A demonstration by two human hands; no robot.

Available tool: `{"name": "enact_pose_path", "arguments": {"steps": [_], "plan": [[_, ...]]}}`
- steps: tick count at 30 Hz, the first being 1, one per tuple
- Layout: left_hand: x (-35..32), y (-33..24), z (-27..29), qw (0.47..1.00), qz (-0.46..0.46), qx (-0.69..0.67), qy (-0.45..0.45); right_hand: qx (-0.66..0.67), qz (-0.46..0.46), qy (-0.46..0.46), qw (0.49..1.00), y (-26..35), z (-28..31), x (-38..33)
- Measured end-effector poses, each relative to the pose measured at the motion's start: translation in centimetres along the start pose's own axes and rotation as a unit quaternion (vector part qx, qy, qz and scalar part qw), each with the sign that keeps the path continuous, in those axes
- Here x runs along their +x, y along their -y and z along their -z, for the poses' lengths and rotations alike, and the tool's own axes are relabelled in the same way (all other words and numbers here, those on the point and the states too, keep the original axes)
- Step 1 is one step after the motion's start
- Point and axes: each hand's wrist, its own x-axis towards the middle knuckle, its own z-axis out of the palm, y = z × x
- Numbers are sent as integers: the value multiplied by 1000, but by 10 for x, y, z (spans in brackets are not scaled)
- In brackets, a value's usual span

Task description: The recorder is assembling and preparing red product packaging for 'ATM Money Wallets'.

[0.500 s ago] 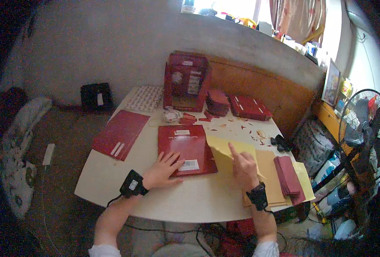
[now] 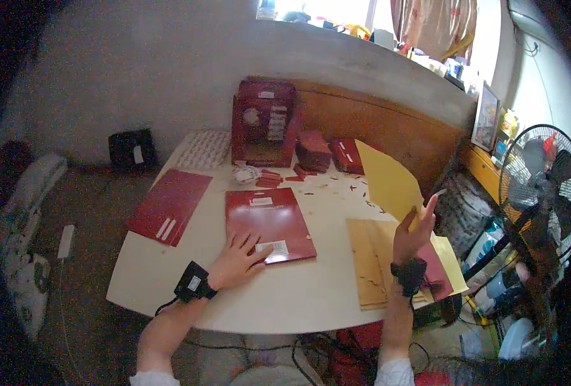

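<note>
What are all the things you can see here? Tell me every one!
table: one, cream, middle of the room
flat red sheet: one, dark red with white labels, on the table under the left hand
second red sheet: one, dark red, at the table's left edge
yellow sheet: one, yellow, lifted in the air in the right hand
tan sheets: a stack, tan, on the table's right side
red box: one, dark red, upright at the table's far side
small red boxes: about two, dark red, beside the upright box
fan: one, black, far right
left hand: one, black wristband, flat on the red sheet
right hand: one, black wristband, holding the yellow sheet
</note>
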Motion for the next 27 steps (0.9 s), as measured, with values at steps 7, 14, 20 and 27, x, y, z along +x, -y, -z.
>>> {"name": "enact_pose_path", "arguments": {"steps": [7, 14, 20, 27], "plan": [[-1, -2, 1, 1000, -3, -27, -11, 34, 163, 153, 974, -23, -16, -18], [-7, 1, -1, 998, 2, -57, -20, 87, 227, 408, 880, 4, -12, -45], [-5, 0, 1, 998, -9, -62, -14, 155, 160, 515, 828, 22, 1, -41], [-3, 2, -3, 998, -9, -67, -15, 368, 187, 464, 784, 95, -2, -46]]}}
